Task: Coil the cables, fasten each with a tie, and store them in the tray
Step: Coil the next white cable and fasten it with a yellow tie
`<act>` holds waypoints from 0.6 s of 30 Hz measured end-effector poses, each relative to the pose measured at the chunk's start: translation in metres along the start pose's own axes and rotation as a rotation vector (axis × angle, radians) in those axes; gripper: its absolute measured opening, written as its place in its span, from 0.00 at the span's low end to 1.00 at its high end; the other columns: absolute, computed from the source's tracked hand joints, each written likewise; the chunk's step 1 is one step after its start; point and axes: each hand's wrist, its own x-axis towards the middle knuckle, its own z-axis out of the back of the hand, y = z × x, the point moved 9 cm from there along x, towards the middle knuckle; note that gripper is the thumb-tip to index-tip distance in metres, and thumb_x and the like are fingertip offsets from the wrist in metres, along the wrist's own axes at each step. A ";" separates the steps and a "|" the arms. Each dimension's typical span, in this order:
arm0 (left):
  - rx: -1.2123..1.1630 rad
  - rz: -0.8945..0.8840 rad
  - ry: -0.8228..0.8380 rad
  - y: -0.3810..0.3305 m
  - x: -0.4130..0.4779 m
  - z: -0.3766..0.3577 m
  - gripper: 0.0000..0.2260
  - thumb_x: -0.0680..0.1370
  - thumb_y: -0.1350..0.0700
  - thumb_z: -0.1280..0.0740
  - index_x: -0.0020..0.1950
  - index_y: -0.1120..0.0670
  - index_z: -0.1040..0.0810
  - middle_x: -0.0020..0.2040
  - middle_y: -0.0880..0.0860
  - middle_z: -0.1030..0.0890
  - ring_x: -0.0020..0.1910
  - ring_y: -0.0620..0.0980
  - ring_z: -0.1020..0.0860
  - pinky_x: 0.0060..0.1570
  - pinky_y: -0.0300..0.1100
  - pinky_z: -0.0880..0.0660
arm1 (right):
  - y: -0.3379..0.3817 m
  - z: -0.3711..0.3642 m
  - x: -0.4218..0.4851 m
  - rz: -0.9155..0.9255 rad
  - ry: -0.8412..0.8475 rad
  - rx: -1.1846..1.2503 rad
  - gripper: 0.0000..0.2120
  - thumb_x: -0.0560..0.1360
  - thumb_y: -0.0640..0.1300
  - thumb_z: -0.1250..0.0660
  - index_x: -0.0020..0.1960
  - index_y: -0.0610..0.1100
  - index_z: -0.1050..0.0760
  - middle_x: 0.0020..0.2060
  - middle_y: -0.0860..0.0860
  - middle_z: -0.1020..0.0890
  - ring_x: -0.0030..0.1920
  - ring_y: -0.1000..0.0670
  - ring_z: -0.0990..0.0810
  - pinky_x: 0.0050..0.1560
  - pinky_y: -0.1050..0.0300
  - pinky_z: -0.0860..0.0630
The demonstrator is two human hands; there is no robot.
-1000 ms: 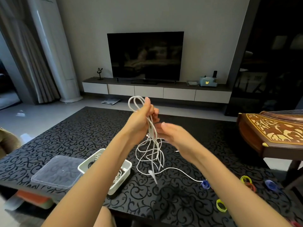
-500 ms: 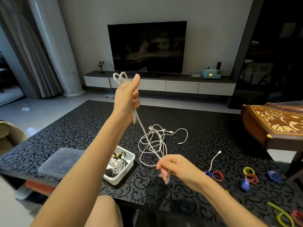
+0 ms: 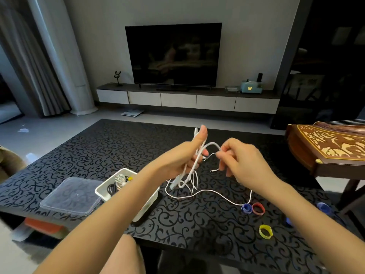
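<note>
Closest in, the yellow tie (image 3: 265,231) lies on the black patterned table (image 3: 118,147), with the blue tie (image 3: 246,208) and red tie (image 3: 258,208) just beyond, all on the right-hand side. Over to the left sits the white tray (image 3: 147,206), coiled cables already inside, half under the left forearm. Now the hands: the left hand (image 3: 183,157) fists the loops of the white cable (image 3: 212,144), thumb up, the bundle running top to bottom and dangling toward the table. The right hand (image 3: 241,159), just beside it, pinches the free run arching across. So the next loop feeds right to left (and the right hand is nearer those ties). Far back, the television (image 3: 173,54): no brand or writing I can read anywhere.
</note>
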 end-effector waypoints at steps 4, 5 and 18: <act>-0.004 -0.075 0.201 -0.004 -0.008 -0.021 0.12 0.69 0.46 0.28 0.37 0.52 0.26 0.30 0.47 0.38 0.26 0.43 0.42 0.26 0.35 0.45 | 0.009 0.014 0.007 -0.017 -0.061 -0.162 0.09 0.76 0.53 0.35 0.39 0.51 0.25 0.31 0.55 0.18 0.34 0.56 0.20 0.43 0.56 0.26; 0.007 -0.082 0.233 -0.005 -0.011 -0.024 0.08 0.69 0.53 0.29 0.38 0.54 0.27 0.29 0.47 0.37 0.26 0.42 0.41 0.26 0.35 0.44 | 0.011 0.019 0.008 -0.006 -0.092 -0.221 0.09 0.75 0.54 0.34 0.39 0.51 0.24 0.32 0.56 0.19 0.36 0.55 0.21 0.42 0.56 0.28; -0.218 0.011 0.241 0.005 -0.015 -0.042 0.19 0.82 0.50 0.46 0.39 0.60 0.26 0.36 0.56 0.23 0.38 0.51 0.21 0.42 0.42 0.21 | 0.008 0.035 0.014 -0.110 -0.207 -0.038 0.10 0.72 0.49 0.29 0.34 0.46 0.20 0.27 0.56 0.22 0.30 0.56 0.24 0.36 0.58 0.29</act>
